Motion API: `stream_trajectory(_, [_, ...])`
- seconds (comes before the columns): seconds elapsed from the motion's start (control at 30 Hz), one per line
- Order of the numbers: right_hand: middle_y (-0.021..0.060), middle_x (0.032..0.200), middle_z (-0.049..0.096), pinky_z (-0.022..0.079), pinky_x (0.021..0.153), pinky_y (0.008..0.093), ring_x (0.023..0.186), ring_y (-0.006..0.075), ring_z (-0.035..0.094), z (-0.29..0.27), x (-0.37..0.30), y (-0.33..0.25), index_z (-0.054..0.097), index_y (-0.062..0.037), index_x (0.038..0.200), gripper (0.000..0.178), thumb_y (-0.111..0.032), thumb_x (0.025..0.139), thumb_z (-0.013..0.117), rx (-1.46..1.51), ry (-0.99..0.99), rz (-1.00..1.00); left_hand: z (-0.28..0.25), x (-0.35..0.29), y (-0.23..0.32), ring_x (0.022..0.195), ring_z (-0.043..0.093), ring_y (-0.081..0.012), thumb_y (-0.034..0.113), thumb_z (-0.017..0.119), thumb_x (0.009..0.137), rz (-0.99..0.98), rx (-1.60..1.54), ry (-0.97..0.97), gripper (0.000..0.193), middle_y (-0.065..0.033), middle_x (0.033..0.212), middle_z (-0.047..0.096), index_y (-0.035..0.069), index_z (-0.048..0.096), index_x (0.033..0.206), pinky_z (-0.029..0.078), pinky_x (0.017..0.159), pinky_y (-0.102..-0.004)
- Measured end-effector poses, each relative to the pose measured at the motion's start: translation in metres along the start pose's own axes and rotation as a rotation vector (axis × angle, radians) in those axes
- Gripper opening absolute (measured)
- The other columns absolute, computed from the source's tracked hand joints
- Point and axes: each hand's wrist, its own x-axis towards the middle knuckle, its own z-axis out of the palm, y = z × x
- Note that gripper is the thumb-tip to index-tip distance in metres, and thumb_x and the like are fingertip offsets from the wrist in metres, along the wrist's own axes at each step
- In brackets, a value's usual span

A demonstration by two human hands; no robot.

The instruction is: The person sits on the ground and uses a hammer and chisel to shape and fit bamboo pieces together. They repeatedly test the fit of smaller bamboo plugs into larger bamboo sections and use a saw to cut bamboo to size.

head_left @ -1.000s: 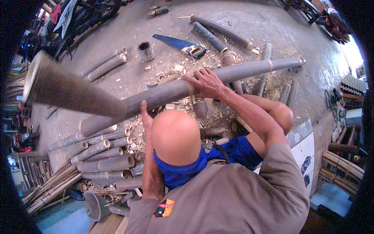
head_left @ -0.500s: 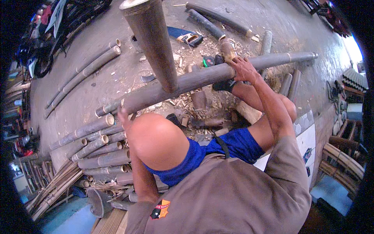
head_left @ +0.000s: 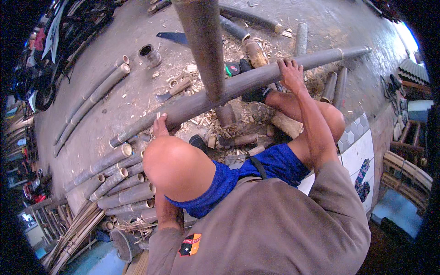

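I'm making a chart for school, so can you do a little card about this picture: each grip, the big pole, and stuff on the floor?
Left grip: at the long pole's left end
Right grip: laid over the long pole, right of its middle
Long pole: slanting up to the right
Thick tube: sticking out from the long pole
Floor: wood chips, can, tube pile by the left knee
Saw blade: blue, partly hidden behind the thick tube
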Motion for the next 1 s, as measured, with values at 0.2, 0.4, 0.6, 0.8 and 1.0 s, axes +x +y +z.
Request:
stream_trajectory(0.2, [0.0284,0.126,0.060,0.048,0.099,0.0513,0.116,0.0460,0.058,-0.022,-0.054,-0.068,0.053,-0.0038,0.137,0.059,-0.031,0.087,0.071,0.605,-0.045,0.164,0.006,-0.008,0.006,0.112,0.062,-0.0304,0.043,0.064,0.095,0.040,0.005,-0.047,0.061,-0.0180,0.130,0.058,0.003,0.051,0.138,0.050,0.096,-0.0402])
stream_trajectory(0.4, [0.0202,0.107,0.072,0.056,0.081,0.0542,0.097,0.0399,0.070,-0.015,-0.172,-0.208,0.060,-0.0151,0.128,0.046,-0.040,0.090,0.066,0.552,-0.594,-0.228,0.006,-0.025,0.004,0.113,0.061,-0.0306,0.041,0.065,0.095,0.052,0.018,-0.070,0.060,-0.0181,0.131,0.058,0.003,0.051,0.138,0.049,0.097,-0.0398])
stream_trajectory(0.6, [0.0226,0.096,0.071,0.057,0.071,0.0541,0.091,0.0423,0.070,0.007,-0.221,-0.233,0.059,-0.0122,0.126,0.032,-0.024,0.099,0.047,0.671,-0.589,-0.585,-0.002,-0.024,0.018,0.114,0.061,-0.0307,0.039,0.065,0.094,0.111,-0.031,-0.060,0.059,-0.0182,0.131,0.058,0.003,0.051,0.139,0.049,0.098,-0.0394])
stream_trajectory(0.8, [0.0234,0.097,0.066,0.055,0.075,0.0543,0.091,0.0450,0.068,-0.035,-0.220,-0.192,0.057,-0.0122,0.131,0.035,-0.028,0.102,0.045,0.555,-0.389,-0.363,-0.013,-0.003,0.036,0.116,0.060,-0.0309,0.037,0.066,0.094,0.191,-0.126,-0.028,0.057,-0.0183,0.132,0.058,0.004,0.051,0.139,0.048,0.100,-0.0390])
stream_trajectory(1.0, [0.0241,0.104,0.065,0.054,0.077,0.0548,0.090,0.0453,0.067,-0.051,-0.247,-0.181,0.051,-0.0160,0.144,0.055,-0.033,0.093,0.063,0.558,-0.374,-0.338,-0.016,0.028,0.070,0.117,0.059,-0.0310,0.035,0.066,0.094,0.218,-0.218,-0.045,0.056,-0.0184,0.132,0.057,0.004,0.051,0.139,0.047,0.101,-0.0385])
